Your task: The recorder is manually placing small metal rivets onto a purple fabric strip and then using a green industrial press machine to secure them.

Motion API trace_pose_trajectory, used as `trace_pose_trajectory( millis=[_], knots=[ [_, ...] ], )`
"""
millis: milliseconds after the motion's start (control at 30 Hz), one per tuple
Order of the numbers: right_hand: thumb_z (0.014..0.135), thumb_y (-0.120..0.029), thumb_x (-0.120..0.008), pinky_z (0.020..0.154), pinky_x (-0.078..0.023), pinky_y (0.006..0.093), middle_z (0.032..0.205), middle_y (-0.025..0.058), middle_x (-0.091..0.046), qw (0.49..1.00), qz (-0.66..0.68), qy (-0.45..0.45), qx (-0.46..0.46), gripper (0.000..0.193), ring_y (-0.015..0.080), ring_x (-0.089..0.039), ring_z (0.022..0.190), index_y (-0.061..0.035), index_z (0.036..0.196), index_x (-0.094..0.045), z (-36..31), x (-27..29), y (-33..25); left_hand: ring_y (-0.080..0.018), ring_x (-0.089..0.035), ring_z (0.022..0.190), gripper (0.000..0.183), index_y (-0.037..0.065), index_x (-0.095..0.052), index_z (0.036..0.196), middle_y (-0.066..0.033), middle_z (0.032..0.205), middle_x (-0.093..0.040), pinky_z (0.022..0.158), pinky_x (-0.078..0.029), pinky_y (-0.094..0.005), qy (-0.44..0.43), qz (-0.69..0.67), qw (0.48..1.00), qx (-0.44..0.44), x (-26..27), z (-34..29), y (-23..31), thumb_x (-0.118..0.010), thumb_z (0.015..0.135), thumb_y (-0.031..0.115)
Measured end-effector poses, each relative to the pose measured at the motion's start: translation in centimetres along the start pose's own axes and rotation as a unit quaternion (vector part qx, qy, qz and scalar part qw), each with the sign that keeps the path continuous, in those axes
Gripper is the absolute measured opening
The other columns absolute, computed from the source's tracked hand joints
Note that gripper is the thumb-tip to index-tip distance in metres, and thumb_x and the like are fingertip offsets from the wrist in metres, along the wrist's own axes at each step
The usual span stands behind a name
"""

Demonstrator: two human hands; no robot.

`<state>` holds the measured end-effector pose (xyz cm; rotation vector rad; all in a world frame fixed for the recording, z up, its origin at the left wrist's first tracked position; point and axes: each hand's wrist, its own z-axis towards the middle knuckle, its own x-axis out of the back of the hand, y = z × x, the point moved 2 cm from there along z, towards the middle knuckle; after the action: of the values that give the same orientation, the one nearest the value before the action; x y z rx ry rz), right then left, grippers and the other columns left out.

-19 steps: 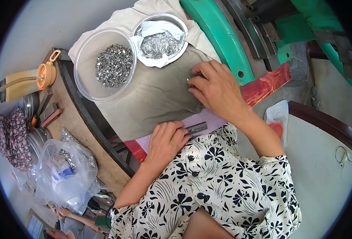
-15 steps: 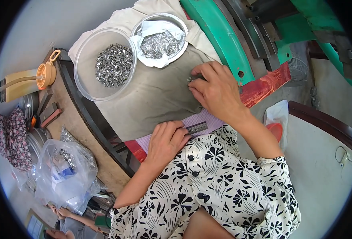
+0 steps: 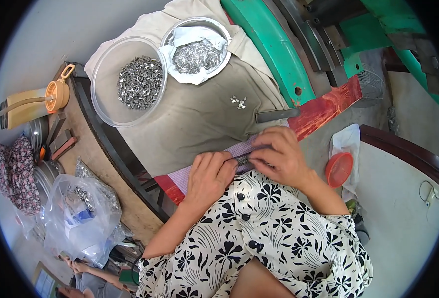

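At the table's near edge, my left hand (image 3: 210,175) is closed on the left end of a narrow dark metal strip (image 3: 243,161) with small metal pieces set along it. My right hand (image 3: 280,156) bends over the strip's right end, fingers pinched together; whatever they hold is hidden. The strip rests by a lilac checked cloth (image 3: 179,180). Beyond my right hand, a dark flat metal bar (image 3: 274,115) lies on the grey-brown cloth (image 3: 194,119). A few small shiny metal pieces (image 3: 239,103) lie loose farther up.
A clear round tub (image 3: 100,94) holds many small metal parts. Beside it stands a paper-lined metal bowl (image 3: 225,59) of thin pins. Green machinery (image 3: 269,47) borders the right. Plastic bags (image 3: 83,223) and an orange-lidded bottle (image 3: 58,95) are left; another person (image 3: 97,280) sits lower left.
My right hand has come back from the loose pieces toward me, down to the strip. The loose pieces and the dark bar now show uncovered. My left hand has stayed in place.
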<state>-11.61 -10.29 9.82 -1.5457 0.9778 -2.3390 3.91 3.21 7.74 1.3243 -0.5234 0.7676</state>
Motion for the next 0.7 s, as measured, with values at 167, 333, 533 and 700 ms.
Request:
trace_pose_trajectory(
  millis=[167, 333, 533, 700],
  knots=[
    [0.068, -0.013, -0.082, 0.084, -0.045, 0.04, 0.106, 0.0032, -0.064, 1.0, -0.002, 0.001, -0.007, 0.021, 0.0279, -0.059, 0.104, -0.0101, 0.086, -0.072, -0.4, -0.2, 0.0, -0.0225, -0.06, 0.089, 0.018, 0.006, -0.065, 0.095, -0.005, 0.1, -0.062, 0.083, -0.045, -0.0361, -0.018, 0.045, 0.999, -0.021, 0.3, 0.0, 0.4, -0.071, 0.079, 0.012],
    [0.07, -0.01, -0.08, 0.082, -0.048, 0.041, 0.101, 0.0042, -0.064, 0.997, -0.052, 0.046, -0.03, 0.02, 0.0283, -0.059, 0.098, -0.009, 0.088, -0.072, 2.4, 1.2, 1.1, -0.0223, -0.059, 0.088, 0.021, 0.006, -0.065, 0.095, -0.0052, 0.1, -0.061, 0.082, -0.045, -0.0362, -0.007, 0.022, 1.0, 0.002, 0.1, 0.2, 0.5, -0.074, 0.079, 0.015],
    [0.073, -0.01, -0.078, 0.076, -0.046, 0.0368, 0.098, 0.0028, -0.062, 0.996, -0.085, 0.024, 0.008, 0.015, 0.0245, -0.059, 0.092, -0.0089, 0.086, -0.07, 6.5, 0.3, 2.7, -0.0212, -0.058, 0.086, 0.019, 0.009, -0.064, 0.092, -0.0026, 0.097, -0.061, 0.078, -0.044, -0.0351, -0.006, 0.008, 1.0, -0.011, -1.4, 1.0, 0.4, -0.075, 0.078, 0.015],
    [0.074, -0.011, -0.077, 0.078, -0.045, 0.0366, 0.098, 0.0021, -0.062, 0.991, -0.128, -0.032, 0.011, 0.013, 0.0239, -0.057, 0.094, -0.0088, 0.085, -0.069, 7.9, -0.1, 3.3, -0.0211, -0.058, 0.086, 0.019, 0.009, -0.065, 0.091, -0.0022, 0.095, -0.061, 0.075, -0.043, -0.0352, 0.008, -0.004, 1.0, 0.016, -1.5, 1.0, 0.3, -0.076, 0.077, 0.015]
  ],
)
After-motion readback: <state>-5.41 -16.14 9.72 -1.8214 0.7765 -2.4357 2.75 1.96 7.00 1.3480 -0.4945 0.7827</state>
